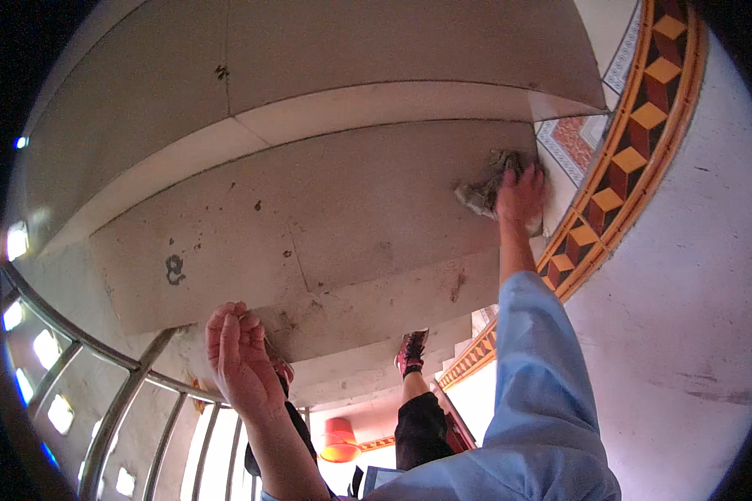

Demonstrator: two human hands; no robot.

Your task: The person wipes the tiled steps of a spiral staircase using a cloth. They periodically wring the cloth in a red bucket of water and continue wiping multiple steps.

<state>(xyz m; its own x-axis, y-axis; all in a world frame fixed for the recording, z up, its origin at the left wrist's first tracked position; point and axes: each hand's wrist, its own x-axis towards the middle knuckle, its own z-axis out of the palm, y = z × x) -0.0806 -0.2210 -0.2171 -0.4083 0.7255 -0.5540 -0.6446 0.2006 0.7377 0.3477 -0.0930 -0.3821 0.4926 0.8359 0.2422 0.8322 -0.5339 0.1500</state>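
My right hand [523, 194] presses a grey, crumpled cloth [484, 193] onto a brownish stair tread [351, 188], at its right end beside the tiled wall border. The hand is slightly blurred, and its fingers spread over the cloth. My left hand [235, 351] hangs palm up above the front edge of the stairs, near the metal railing. Its fingers are curled and nothing shows in them; whether they are fully closed is hard to tell. Dark stains [175, 269] mark the left part of the tread.
A curved metal railing [141, 369] runs along the lower left. Patterned border tiles [626, 160] follow the wall on the right. Another step [382, 50] rises beyond. My feet in red shoes [412, 352] are on lower steps, and a red bucket [339, 440] appears far below.
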